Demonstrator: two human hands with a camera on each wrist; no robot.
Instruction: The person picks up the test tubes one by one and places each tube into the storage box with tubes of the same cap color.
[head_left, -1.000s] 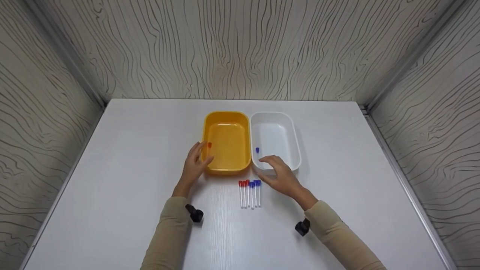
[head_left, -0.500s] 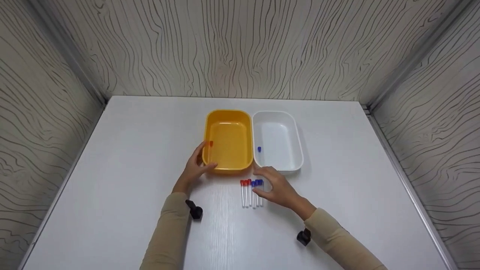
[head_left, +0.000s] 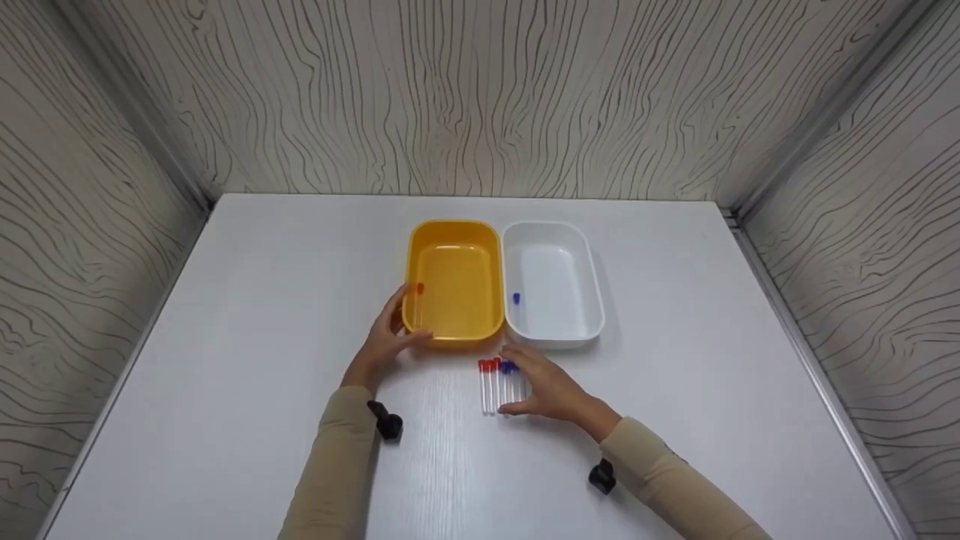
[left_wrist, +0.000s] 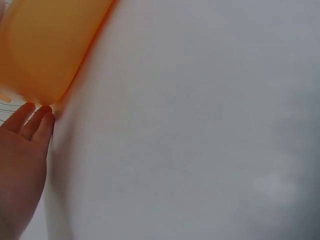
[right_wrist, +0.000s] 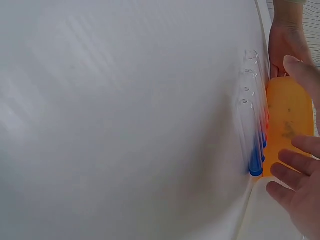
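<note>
My left hand [head_left: 384, 341] spans the near left corner of the yellow tray [head_left: 459, 289], thumb along the front rim. The left wrist view has its extended fingers [left_wrist: 42, 125] against the tray's outer wall. A row of clear tubes lies before the trays, red-capped tubes [head_left: 486, 386] at left and blue-capped tubes [head_left: 507, 368] at right. Over the blue ones hovers my right hand [head_left: 551, 386], partly covering them, its thumb and fingers spread apart. In the right wrist view a gap separates the fingers from the nearest blue-capped tube [right_wrist: 254, 160].
The white tray [head_left: 559, 292] stands against the yellow tray's right side. One red-capped tube [head_left: 420, 289] lies inside the yellow tray and one blue-capped tube [head_left: 517, 298] inside the white one. Patterned panels [head_left: 465, 97] wall the white table [head_left: 300, 247] at back and sides.
My right hand has come down from the white tray's near edge to the blue-capped tubes. The left hand has settled against the yellow tray's corner, its thumb lowered to the front rim.
</note>
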